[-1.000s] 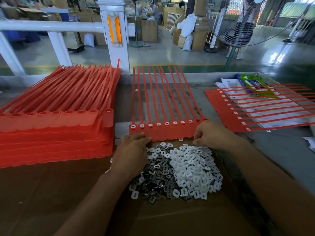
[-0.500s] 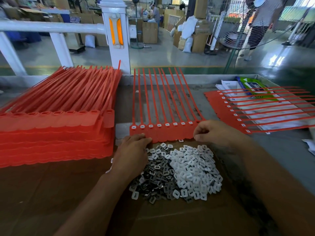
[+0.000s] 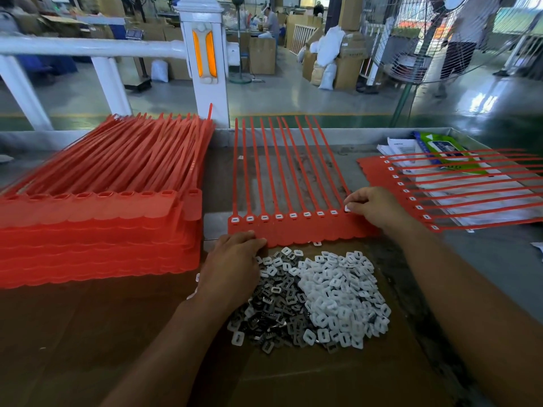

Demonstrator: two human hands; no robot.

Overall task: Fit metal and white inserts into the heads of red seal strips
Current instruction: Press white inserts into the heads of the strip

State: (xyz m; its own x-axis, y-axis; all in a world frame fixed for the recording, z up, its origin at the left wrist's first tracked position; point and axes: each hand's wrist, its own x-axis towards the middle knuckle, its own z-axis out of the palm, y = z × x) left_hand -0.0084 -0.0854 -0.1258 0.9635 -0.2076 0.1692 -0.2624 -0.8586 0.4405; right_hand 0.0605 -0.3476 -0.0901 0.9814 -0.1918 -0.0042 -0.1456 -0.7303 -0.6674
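Note:
A joined row of red seal strips (image 3: 293, 227) lies in the middle of the bench, tails pointing away, white inserts showing in its heads. My right hand (image 3: 373, 205) is at the row's right end and pinches a white insert (image 3: 347, 208) at the last head. My left hand (image 3: 232, 259) lies palm down on the near left of the row, fingertips touching its scalloped edge. Just below the row sit a heap of dark metal inserts (image 3: 274, 304) and a heap of white inserts (image 3: 340, 295), partly covered by my left hand.
A tall stack of red strip sheets (image 3: 97, 218) fills the left side. Another strip sheet (image 3: 440, 195) lies at the right over papers and a green wipes pack (image 3: 440, 148). Brown cardboard (image 3: 88, 333) covers the near bench. A white railing post (image 3: 205, 63) stands behind.
My right hand has moved up from the near edge of the row to its last head at the right end, now pinching a white insert. My left hand stays in place.

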